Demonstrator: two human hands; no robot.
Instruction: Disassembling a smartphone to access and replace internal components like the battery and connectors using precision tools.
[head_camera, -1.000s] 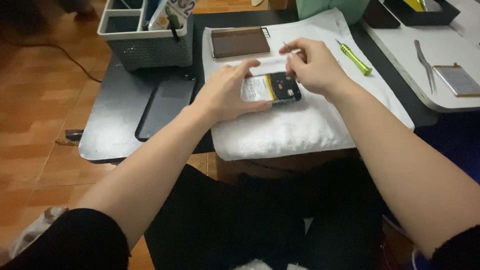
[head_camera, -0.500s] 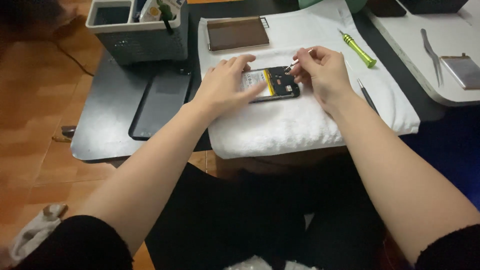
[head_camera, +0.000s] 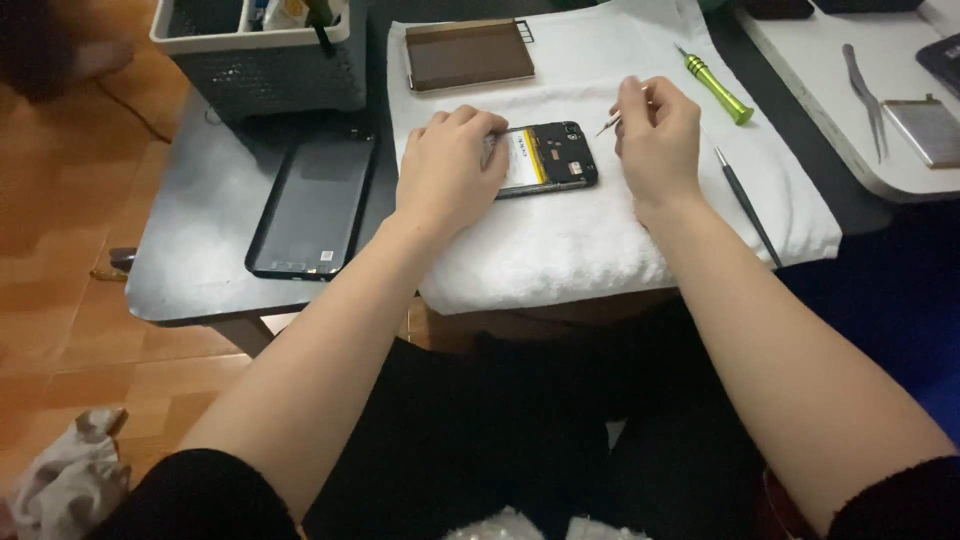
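From my remote seat: L hand lies palm-down on the near end of the opened phone, fingers curled over its edge, pinning it to the white towel. So L grip is closed loosely on the phone. The phone sits back-off, yellow battery label and black frame showing, about mid-towel, w/ the towel covering the right half of the dark worktop.

R hand hovers just beside the phone's far end, fingers pinched shut on thin tweezers; the tip points at the phone's top corner but I can't tell if it touches.

Other bits: brown back cover at the towel's far edge; green screwdriver near the towel's far right corner; a thin black tool along the towel's right edge, near the R wrist. A black screen panel lies flat on the bare worktop, left of the towel. Grey basket stands at the far left corner. A second, white worktop to the right carries more tweezers.
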